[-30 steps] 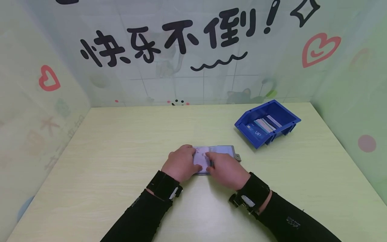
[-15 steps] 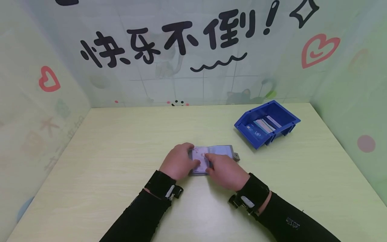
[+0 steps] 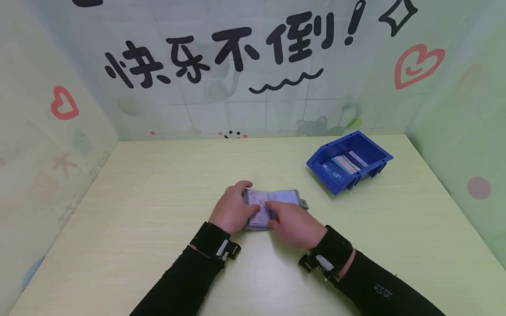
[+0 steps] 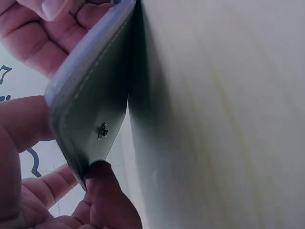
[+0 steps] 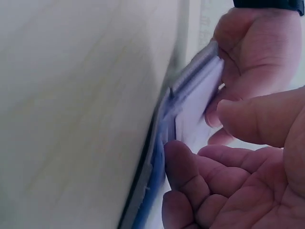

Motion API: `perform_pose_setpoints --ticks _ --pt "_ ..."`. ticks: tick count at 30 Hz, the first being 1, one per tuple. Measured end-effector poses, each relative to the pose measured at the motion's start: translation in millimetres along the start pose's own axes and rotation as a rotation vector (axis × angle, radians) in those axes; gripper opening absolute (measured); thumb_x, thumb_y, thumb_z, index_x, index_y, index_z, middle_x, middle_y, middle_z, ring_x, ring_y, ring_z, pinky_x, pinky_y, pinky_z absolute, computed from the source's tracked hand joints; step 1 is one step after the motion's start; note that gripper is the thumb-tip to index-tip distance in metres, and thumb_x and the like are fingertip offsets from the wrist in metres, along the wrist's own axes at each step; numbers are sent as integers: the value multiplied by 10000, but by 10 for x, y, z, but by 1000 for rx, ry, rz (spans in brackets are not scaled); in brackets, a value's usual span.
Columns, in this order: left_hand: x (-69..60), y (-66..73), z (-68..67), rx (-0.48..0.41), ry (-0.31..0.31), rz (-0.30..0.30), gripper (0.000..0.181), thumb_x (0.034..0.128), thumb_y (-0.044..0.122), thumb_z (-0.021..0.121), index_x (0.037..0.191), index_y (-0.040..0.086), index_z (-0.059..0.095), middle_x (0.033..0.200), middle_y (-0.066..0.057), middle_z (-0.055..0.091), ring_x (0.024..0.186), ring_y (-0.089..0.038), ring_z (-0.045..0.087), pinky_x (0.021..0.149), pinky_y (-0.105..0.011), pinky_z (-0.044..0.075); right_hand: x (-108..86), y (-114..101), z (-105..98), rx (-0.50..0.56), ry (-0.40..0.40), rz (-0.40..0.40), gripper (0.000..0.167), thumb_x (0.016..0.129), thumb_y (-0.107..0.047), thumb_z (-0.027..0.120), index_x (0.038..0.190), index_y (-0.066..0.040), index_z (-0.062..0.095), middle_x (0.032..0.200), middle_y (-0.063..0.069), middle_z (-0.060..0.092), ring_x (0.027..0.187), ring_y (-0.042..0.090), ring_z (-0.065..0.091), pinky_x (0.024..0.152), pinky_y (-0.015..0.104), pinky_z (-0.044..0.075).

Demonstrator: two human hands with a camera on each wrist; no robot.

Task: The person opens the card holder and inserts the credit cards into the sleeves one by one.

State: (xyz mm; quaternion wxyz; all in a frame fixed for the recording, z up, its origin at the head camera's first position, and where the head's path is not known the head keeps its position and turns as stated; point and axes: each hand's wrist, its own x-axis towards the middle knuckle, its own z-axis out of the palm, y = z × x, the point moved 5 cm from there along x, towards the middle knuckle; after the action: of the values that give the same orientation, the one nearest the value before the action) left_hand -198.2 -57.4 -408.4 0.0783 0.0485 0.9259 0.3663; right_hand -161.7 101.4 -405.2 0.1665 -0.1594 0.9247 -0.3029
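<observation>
A small card holder point(image 3: 258, 197) lies spread open on the table, with a pinkish-lilac left page and clear sleeves to its right. My left hand point(image 3: 231, 210) pinches its left side, thumb over the page. In the left wrist view a finger point(image 4: 105, 183) reaches under the stitched grey cover point(image 4: 90, 109), which stands tilted up and carries a metal snap. My right hand point(image 3: 296, 223) touches the holder near the middle fold. In the right wrist view its bent fingers point(image 5: 181, 164) meet the sleeves, apart from its thumb. The hand covers part of the right page.
A blue plastic bin point(image 3: 352, 160) stands at the back right, several cards point(image 3: 345, 163) inside it. The light wooden table point(image 3: 166, 184) reaches back to a printed wall sheet point(image 3: 245, 114), with sheets along both sides.
The card holder has slid slightly left. My left hand has shifted left with it, its fingers now around the left edge. The right hand has barely moved.
</observation>
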Motion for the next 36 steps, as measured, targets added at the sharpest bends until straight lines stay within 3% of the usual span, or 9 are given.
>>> perform_pose_setpoints --ticks 4,10,16,24,31,36 --pt "-4 -5 -9 -4 10 -5 631 923 202 781 1498 103 541 1218 -134 663 986 -258 594 886 -391 513 -21 21 -97 -12 16 19 498 1050 -158 631 1517 -18 534 1418 128 664 1144 225 650 1046 468 539" --pt "-7 -4 -49 -3 48 -18 631 929 188 777 1504 92 536 1284 -155 640 1055 -281 596 980 -439 531 -27 91 -312 -80 90 5 497 1037 -186 661 1488 -8 555 1486 158 618 1361 345 603 1132 526 487" --pt "-22 20 -90 -18 87 -15 600 941 142 756 1495 56 541 1372 -183 625 1135 -291 600 1053 -453 534 9 201 -376 -168 148 26 445 1011 -194 693 1402 12 640 1438 173 658 1393 370 576 1176 542 437" --pt "-53 64 -106 -16 116 8 554 954 117 730 1474 39 557 1390 -199 614 1149 -293 591 1039 -448 547 54 297 -303 -314 96 47 345 1002 -242 714 1299 -69 744 1318 102 745 1260 370 663 1063 581 448" --pt "-71 104 -104 -22 115 27 570 952 109 725 1487 41 540 1407 -197 602 1175 -287 590 1037 -445 545 53 285 -293 -330 75 36 331 1010 -221 697 1285 -41 739 1290 117 752 1215 354 682 1070 579 458" --pt "-98 160 -102 -75 92 43 601 952 101 732 1511 56 514 1414 -189 585 1153 -293 624 954 -443 595 53 248 -284 -307 58 10 314 1015 -192 689 1273 -20 735 1208 116 767 1059 278 702 1023 529 529"
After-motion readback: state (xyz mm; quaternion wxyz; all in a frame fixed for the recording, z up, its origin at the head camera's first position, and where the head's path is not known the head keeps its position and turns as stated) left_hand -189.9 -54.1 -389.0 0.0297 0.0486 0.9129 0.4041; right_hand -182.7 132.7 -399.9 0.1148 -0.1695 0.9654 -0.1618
